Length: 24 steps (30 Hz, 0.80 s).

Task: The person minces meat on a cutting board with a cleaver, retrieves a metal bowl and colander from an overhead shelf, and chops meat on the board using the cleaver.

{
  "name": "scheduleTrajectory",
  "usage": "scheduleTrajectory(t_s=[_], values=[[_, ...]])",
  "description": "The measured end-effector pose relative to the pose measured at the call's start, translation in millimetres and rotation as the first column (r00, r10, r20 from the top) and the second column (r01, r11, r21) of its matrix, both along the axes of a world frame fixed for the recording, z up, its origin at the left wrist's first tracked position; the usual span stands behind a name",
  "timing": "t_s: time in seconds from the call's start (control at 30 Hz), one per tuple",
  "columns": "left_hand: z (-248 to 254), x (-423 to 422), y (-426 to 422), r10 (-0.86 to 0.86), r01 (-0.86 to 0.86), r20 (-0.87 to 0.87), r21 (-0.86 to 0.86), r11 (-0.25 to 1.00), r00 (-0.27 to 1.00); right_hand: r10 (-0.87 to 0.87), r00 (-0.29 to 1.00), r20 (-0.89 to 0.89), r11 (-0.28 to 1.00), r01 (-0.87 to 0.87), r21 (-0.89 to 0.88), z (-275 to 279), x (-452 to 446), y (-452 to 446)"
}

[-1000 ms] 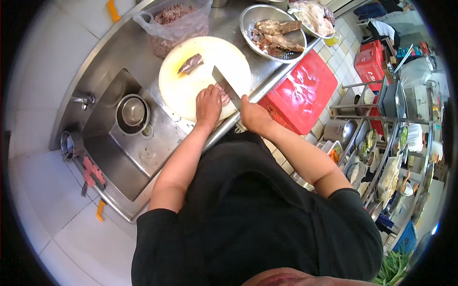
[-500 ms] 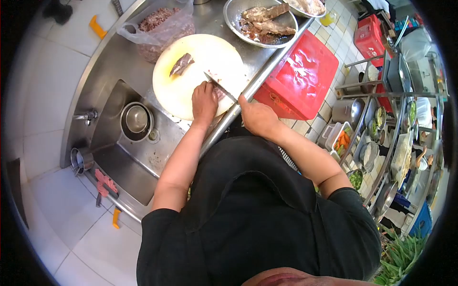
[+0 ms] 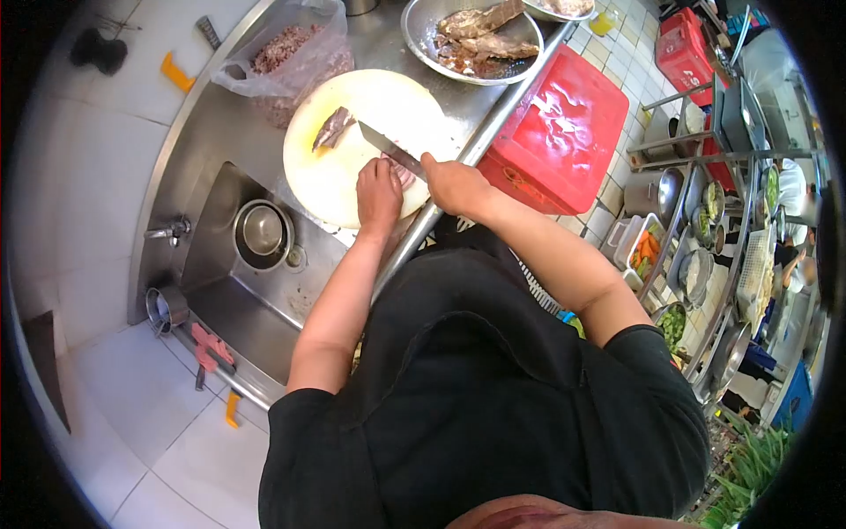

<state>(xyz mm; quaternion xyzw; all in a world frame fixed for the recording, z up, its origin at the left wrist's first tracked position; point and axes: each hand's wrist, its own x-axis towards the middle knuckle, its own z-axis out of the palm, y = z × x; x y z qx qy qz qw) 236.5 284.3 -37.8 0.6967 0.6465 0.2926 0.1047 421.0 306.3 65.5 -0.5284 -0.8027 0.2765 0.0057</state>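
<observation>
My right hand [image 3: 454, 187] is wrapped round the handle of a wide-bladed knife [image 3: 388, 148]. Its blade reaches over a round cream cutting board [image 3: 322, 189], beside sliced pinkish meat [image 3: 404, 175]. My left hand [image 3: 380, 196] presses on that meat with its fingers curled, close to the blade. Farther up the board lies a dark brown piece of meat [image 3: 332, 128], touched by neither hand.
Past the board are a plastic bag of minced meat [image 3: 295, 62] and a metal bowl of meat chunks [image 3: 423, 53]. A sink [image 3: 211, 264] with nested bowls lies left. Right are a red crate [image 3: 564, 132] and shelves [image 3: 736, 212].
The view has shifted, so the board and bowls sit farther left in it. The knife blade has changed its angle over the board, while my left hand stays on the sliced meat.
</observation>
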Motion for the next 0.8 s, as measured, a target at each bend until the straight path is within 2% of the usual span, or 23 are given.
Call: scheduleTrajectory(t_s=[0.1,0.17,0.23,0.3,0.37,0.4,0.53,0.67,0.8], values=[[3.5,1.9,-0.6,0.033,-0.035,0.072,0.019,0.999,0.997,0.045,0.998,0.040,0.999,-0.044,-0.033,17.2,10.5,-15.3],[6.0,1.8,-0.8,0.057,-0.064,0.115,0.057,0.996,0.992,-0.014,0.998,0.066,0.990,0.023,-0.141,28.0,20.6,-31.3],[5.5,1.5,-1.7,0.066,-0.062,0.070,-0.050,0.997,0.995,-0.035,0.995,0.093,0.989,0.048,-0.141,24.7,23.6,-37.1],[8.1,2.1,-1.7,0.059,-0.056,0.081,-0.036,0.998,0.995,-0.067,0.991,0.119,0.986,0.084,-0.146,13.8,26.2,-37.0],[6.6,2.2,-3.9,0.044,-0.042,0.088,-0.024,0.999,0.995,-0.031,0.999,0.009,0.999,0.031,-0.029,5.9,21.9,-28.9],[4.7,1.3,-2.8,0.035,-0.036,0.076,0.002,0.999,0.996,-0.034,0.999,0.005,0.999,0.034,-0.024,7.0,16.8,-27.3],[-0.5,2.6,-0.1,0.052,-0.057,0.063,0.070,0.996,0.997,-0.050,0.998,0.026,0.998,0.051,-0.031,26.1,11.1,-35.6],[8.1,1.0,-0.8,0.040,-0.040,0.077,-0.001,0.999,0.996,-0.021,0.999,0.039,0.994,0.025,-0.105,48.6,17.7,-49.8],[11.0,3.3,-1.1,0.031,-0.031,0.083,0.008,0.999,0.996,-0.010,1.000,0.024,0.996,0.012,-0.086,45.6,19.2,-50.7]])
